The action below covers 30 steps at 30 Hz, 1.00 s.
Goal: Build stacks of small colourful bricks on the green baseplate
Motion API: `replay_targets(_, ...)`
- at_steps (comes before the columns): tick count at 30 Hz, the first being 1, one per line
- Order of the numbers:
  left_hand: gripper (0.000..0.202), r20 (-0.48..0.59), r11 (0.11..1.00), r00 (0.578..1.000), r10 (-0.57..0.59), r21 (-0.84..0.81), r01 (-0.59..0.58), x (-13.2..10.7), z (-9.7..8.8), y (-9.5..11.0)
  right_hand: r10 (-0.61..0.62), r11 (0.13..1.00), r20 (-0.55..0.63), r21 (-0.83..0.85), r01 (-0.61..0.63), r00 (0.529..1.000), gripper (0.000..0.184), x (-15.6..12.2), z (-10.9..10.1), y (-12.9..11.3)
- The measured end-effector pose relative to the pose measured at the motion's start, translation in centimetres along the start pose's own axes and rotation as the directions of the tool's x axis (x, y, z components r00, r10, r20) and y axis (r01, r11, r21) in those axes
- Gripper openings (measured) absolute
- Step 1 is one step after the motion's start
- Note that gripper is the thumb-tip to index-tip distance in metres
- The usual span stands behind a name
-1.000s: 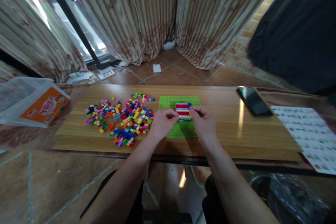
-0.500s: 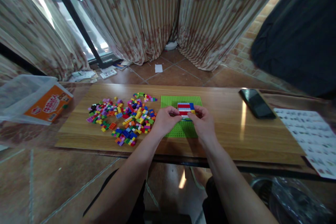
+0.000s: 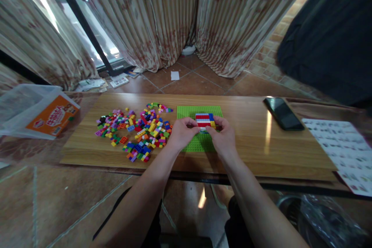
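Note:
A small block of red, white and blue bricks [image 3: 204, 119] stands on a green baseplate [image 3: 192, 111] in the middle of the wooden board. My left hand [image 3: 182, 133] pinches its left side with fingers curled. My right hand [image 3: 222, 136] grips its right and front side, fingers closed, close against the left hand. The lower rows of the block are hidden behind my fingers.
A heap of several loose coloured bricks [image 3: 136, 131] lies left of the baseplate. A clear bag with an orange label [image 3: 43, 114] sits far left. A black phone [image 3: 282, 113] and a printed sheet [image 3: 343, 147] lie to the right. Curtains and a tiled floor are behind.
Both hands have drawn closer together at the front of the brick block, the right hand sliding left. The block stays on the baseplate.

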<state>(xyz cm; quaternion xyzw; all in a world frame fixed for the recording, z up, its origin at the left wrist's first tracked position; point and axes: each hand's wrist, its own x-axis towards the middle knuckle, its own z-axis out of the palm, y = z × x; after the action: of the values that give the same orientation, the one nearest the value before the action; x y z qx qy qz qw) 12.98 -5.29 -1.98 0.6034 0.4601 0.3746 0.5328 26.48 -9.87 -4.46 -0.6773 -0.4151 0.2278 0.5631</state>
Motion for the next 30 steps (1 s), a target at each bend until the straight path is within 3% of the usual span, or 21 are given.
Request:
replay_targets(8, 0.010, 0.063, 0.998, 0.996, 0.065, -0.006, -0.065, -0.2, -0.5, -0.1, 0.037, 0.999, 0.019, 0.031, -0.038, 0.999, 0.046, 0.2, -0.1, 0.3)
replay_targets(12, 0.020, 0.121, 1.000, 0.993, -0.002, 0.014, 0.000, -0.2, -1.7, -0.1, 0.142, 0.975, 0.053, 0.163, -0.149, 0.988, 0.042, 0.4, -0.1, 0.5)
replay_targets(15, 0.023, 0.075, 0.998, 0.996, -0.048, 0.038, 0.045, -0.2, -2.6, -0.2, 0.193, 0.963, 0.039, 0.185, -0.197, 0.980, 0.045, 0.7, -0.3, 0.7)
replay_targets(17, 0.018, 0.035, 0.998, 0.999, -0.035, 0.048, 0.034, -0.2, -2.8, -0.5, 0.135, 0.986, 0.016, 0.101, -0.136, 0.991, 0.049, 0.9, -0.5, 0.8)
replay_targets(20, 0.018, 0.038, 0.999, 0.999, 0.003, 0.038, -0.005, -0.2, -2.3, -1.0, -0.049, 0.993, 0.045, -0.102, 0.053, 0.998, 0.053, 0.9, -0.6, 0.5)
replay_targets(24, 0.023, 0.095, 0.999, 0.995, 0.042, 0.024, -0.045, -0.3, -1.3, -1.2, -0.255, 0.916, 0.208, -0.261, 0.305, 0.944, 0.046, 0.4, -0.5, -0.3)
replay_targets(26, 0.022, 0.107, 0.998, 0.993, 0.048, 0.030, -0.051, -0.4, -1.1, -1.2, -0.280, 0.890, 0.248, -0.295, 0.347, 0.928, 0.043, 0.2, -0.5, -0.6)
replay_targets(30, 0.021, 0.140, 0.996, 0.988, 0.065, 0.057, -0.073, -0.7, -1.2, -1.2, -0.225, 0.886, 0.209, -0.364, 0.289, 0.952, 0.039, 0.3, -1.0, -0.7)
